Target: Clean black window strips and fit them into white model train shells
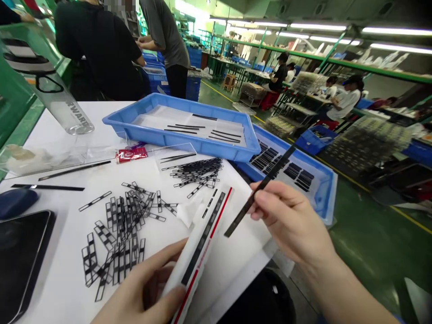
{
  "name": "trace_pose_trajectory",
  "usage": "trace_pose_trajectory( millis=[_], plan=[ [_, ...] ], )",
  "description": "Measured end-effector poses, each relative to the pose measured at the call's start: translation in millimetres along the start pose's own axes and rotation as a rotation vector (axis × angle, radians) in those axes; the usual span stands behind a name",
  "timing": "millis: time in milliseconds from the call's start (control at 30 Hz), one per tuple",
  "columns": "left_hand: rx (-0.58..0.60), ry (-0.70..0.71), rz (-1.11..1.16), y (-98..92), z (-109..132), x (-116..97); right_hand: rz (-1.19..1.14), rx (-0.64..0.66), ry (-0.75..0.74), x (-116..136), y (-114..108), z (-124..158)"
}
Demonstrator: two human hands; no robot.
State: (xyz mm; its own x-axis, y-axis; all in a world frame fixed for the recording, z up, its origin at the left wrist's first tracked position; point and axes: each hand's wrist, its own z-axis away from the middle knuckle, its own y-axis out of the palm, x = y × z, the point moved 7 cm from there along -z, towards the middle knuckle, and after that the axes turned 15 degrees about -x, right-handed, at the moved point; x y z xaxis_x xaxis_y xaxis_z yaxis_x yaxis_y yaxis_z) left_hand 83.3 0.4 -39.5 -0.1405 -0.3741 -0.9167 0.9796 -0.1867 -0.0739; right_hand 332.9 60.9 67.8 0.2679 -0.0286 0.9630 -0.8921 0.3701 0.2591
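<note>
Left hand (151, 285) gripped white bar (180, 267) with dark strip (203, 240) along its top; right hand (283, 213) pinched long black strip (241, 217) near it; work seemed partway: few thin strips (185, 127) in blue tray (202, 146), many slotted frames (125, 220) loose on worktop (232, 258)

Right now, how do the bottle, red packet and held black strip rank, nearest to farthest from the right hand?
1. Black strip: pinched in the right hand.
2. Red packet: to the left.
3. Bottle: farther left, beyond the packet.
</note>
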Motion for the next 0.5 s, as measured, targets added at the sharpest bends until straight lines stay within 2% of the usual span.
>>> trace_pose_trajectory(
  millis=[133, 200, 267, 333, 400, 467, 500],
  plan=[
    [0.018, 0.029, -0.020, 7.9, 0.9, -25.3, -0.036, -0.025, 0.019, -34.5, -7.7, 22.1],
    [0.086, 0.046, -0.026, 12.2, -0.4, -30.5, 0.022, 0.018, 0.017, -43.8, -7.4, 27.2],
    [0.139, 0.031, -0.028, 12.9, -1.5, -29.8, 0.175, 0.105, -0.029, -44.3, -4.7, 28.9],
    [0.168, 0.003, -0.028, 11.3, -1.7, -27.8, 0.385, 0.232, -0.150, -34.5, 0.7, 27.8],
    [0.178, 0.010, -0.035, 9.6, -1.1, -29.7, 0.585, 0.433, -0.272, -22.4, 8.5, 26.0],
    [0.200, 0.037, -0.060, 10.8, -0.1, -34.3, 0.719, 0.686, -0.267, -18.1, 11.5, 23.2],
    [0.217, 0.043, -0.075, 12.5, 0.2, -36.3, 0.748, 0.718, -0.227, -15.9, 6.7, 16.2]
  ],
)
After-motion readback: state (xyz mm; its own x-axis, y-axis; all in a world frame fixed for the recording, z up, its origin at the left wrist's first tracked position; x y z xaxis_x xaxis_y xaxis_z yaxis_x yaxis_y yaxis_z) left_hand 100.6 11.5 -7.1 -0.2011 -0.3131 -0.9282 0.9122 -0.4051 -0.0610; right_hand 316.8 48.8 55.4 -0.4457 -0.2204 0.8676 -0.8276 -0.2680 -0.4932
